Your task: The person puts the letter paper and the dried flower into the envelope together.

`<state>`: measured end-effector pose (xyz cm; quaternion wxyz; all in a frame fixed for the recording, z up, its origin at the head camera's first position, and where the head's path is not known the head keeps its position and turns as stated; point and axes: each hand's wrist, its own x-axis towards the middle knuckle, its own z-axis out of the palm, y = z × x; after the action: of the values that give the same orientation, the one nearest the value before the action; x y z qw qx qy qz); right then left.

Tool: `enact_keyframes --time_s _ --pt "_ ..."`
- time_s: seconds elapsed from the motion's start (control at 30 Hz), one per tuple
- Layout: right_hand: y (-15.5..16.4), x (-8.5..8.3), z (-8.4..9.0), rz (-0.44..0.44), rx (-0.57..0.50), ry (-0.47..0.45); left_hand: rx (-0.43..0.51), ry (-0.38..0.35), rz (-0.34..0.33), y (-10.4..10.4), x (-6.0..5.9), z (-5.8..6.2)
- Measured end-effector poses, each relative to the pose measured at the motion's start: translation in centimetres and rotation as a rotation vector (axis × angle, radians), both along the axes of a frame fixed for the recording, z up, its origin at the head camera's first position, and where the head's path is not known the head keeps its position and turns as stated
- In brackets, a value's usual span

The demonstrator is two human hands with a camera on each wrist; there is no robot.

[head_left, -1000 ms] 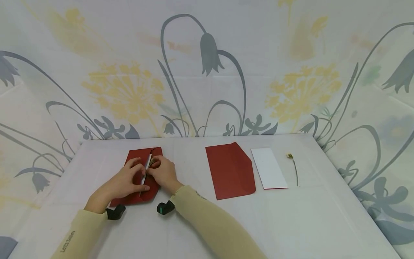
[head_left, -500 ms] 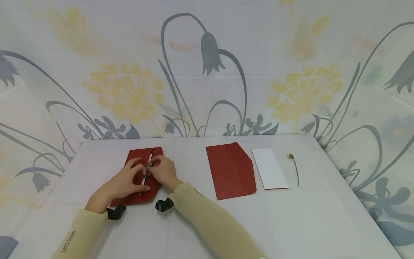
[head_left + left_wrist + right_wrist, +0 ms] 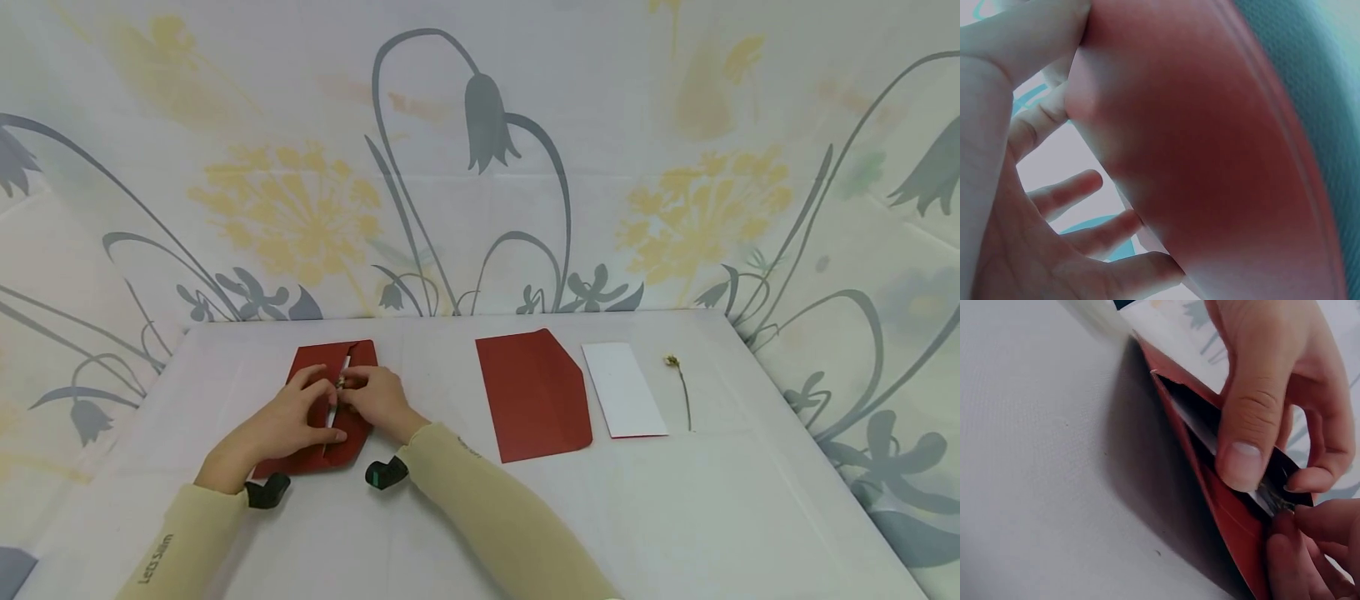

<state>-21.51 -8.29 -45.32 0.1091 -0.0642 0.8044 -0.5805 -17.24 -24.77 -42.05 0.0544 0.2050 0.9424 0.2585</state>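
On the left of the table my left hand [image 3: 279,423] grips a red envelope [image 3: 302,362], its thumb at the open mouth and its fingers spread along the paper. In the right wrist view a white card [image 3: 1194,425] stands inside that mouth, partly covered by the left thumb [image 3: 1244,465]. My right hand [image 3: 384,406] pinches a small dried flower [image 3: 341,382] at the opening, next to the card's edge. Most of the stem is hidden by fingers and paper. Red paper [image 3: 1210,137] fills much of the left wrist view.
To the right lie a second red envelope [image 3: 532,396], a white card [image 3: 624,390] and another dried flower with a thin stem [image 3: 684,390]. A white cloth covers the table [image 3: 720,517]; a flower-patterned curtain [image 3: 600,108] hangs behind it.
My right hand has brought the dried flower slightly left and down, deeper into the envelope's mouth, so less of it shows. The left hand has stayed in place.
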Motion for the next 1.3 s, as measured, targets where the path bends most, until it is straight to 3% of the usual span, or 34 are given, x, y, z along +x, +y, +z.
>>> enact_keyframes --time_s 0.13,0.37,0.47,0.63,0.7,0.97,1.3 --pt "0.3 -0.1 0.0 0.005 -0.17 -0.082 -0.005 -0.003 -0.001 0.0 0.0 0.2" --pt "0.7 -0.2 0.0 0.029 -0.275 -0.146 -0.012 -0.013 0.002 -0.1 0.1 0.1" --pt "0.9 -0.2 0.1 0.082 -0.271 -0.16 -0.009 -0.014 0.001 -0.1 0.1 0.1" --pt "1.3 -0.4 0.2 0.187 -0.148 -0.089 -0.009 -0.011 -0.003 0.0 0.1 0.1" --pt "1.6 -0.4 0.1 0.198 -0.146 -0.077 -0.017 -0.008 -0.005 0.0 0.1 0.1" --pt "2.6 -0.3 -0.5 0.202 -0.307 -0.121 -0.039 0.011 -0.013 0.5 0.3 0.2" --pt "4.2 -0.2 0.0 0.238 -0.332 -0.128 -0.076 -0.005 0.008 1.1 0.3 -0.1"
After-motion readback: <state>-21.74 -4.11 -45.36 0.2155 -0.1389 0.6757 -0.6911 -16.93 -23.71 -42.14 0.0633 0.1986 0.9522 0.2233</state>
